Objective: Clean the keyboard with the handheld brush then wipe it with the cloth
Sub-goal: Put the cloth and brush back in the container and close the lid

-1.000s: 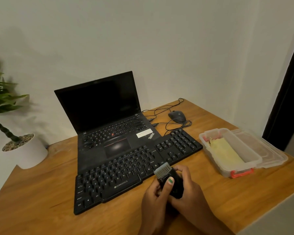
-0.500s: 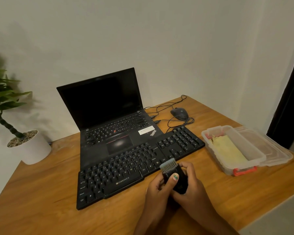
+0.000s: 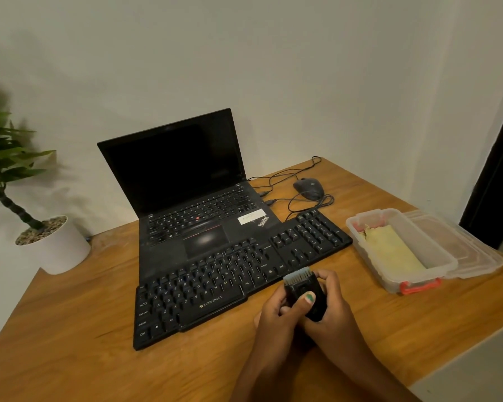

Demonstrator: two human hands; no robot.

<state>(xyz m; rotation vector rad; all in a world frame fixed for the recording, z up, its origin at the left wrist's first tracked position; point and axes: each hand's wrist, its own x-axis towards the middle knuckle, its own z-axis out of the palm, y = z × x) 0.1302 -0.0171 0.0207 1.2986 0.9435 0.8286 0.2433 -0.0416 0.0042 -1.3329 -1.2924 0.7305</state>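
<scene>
A black external keyboard (image 3: 233, 281) lies slanted across the wooden desk, in front of an open laptop (image 3: 192, 204). A small black handheld brush (image 3: 302, 288) with pale bristles pointing away from me is held just in front of the keyboard's right half. My left hand (image 3: 279, 317) grips the brush from the left, thumb across its body. My right hand (image 3: 331, 306) curls round it from the right. The yellow cloth (image 3: 392, 250) lies folded in a clear plastic box (image 3: 445, 259) at the right.
A black mouse (image 3: 308, 188) with looped cables sits behind the keyboard. The box's clear lid (image 3: 476, 250) lies beside the box by the desk's right edge. A potted plant in a white pot (image 3: 58, 248) stands at the far left. A white wall is behind.
The view has shifted slightly. Both hands still hold the brush at the same spot near the keyboard's front edge; the left thumb has slid a little along its body.
</scene>
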